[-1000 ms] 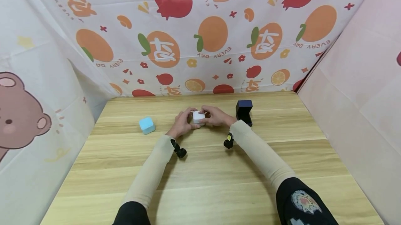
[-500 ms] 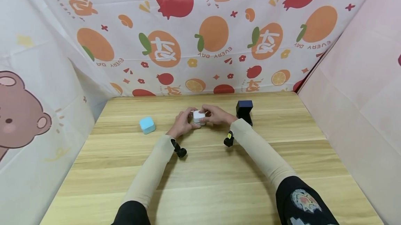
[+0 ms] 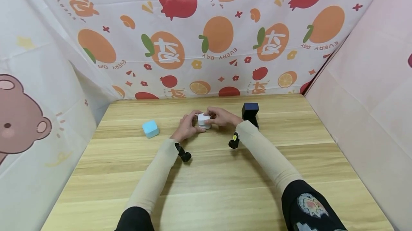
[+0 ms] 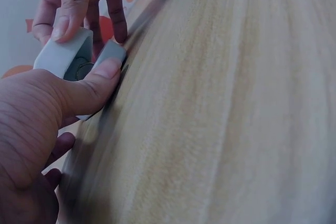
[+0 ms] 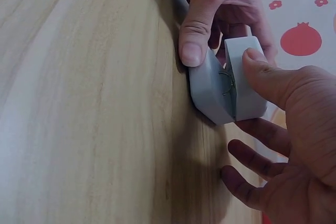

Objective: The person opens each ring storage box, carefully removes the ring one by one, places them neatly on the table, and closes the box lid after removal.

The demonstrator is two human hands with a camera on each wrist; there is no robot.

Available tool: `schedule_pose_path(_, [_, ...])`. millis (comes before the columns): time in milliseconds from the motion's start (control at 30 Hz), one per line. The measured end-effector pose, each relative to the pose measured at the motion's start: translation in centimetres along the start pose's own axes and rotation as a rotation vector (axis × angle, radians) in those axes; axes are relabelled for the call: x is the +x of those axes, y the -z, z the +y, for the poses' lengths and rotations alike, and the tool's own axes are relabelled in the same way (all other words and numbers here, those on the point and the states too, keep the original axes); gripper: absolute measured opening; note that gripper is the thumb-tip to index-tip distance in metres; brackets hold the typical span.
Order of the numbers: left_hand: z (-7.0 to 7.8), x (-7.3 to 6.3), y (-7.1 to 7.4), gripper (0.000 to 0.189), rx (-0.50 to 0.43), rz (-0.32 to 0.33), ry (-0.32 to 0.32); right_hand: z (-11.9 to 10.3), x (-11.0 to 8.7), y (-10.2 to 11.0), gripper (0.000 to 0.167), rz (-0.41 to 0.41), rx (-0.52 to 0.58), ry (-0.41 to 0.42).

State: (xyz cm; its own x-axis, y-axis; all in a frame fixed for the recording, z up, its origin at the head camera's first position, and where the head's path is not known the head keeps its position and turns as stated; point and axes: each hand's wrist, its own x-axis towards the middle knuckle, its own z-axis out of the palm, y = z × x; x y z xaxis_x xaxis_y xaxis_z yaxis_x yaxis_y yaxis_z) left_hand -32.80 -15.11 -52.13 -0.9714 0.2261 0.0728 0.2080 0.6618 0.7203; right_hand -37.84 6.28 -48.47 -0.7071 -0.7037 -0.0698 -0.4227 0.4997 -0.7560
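Observation:
Between both hands, at the far middle of the table, is a small white ring box, partly open. My left hand grips its lower half, thumb on the near side. My right hand pinches the lid between thumb and fingers, its other fingers spread loosely below in the right wrist view. In the gap between lid and base, a thin ring shows. The left wrist view shows my left thumb pressed on the base and the lid tilted away from it.
A light blue box with rounded corners sits shut to the left. Beyond my right wrist, a dark navy box stands with its lid raised. A printed fruit curtain hangs along the back edge of the wooden table.

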Motion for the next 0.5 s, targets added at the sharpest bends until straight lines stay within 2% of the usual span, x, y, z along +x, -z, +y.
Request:
schedule_pose_path(233, [-0.26, -0.23, -0.05, 0.075, -0.007, -0.002, 0.011, -0.05, 0.27, -0.05, 0.022, -0.015, 0.001, -0.038])
schedule_pose_path(500, [0.09, -0.14, 0.26, 0.076, 0.003, 0.0, -0.003, -0.31, 0.22, 0.22, 0.025, -0.022, 0.033, -0.042])
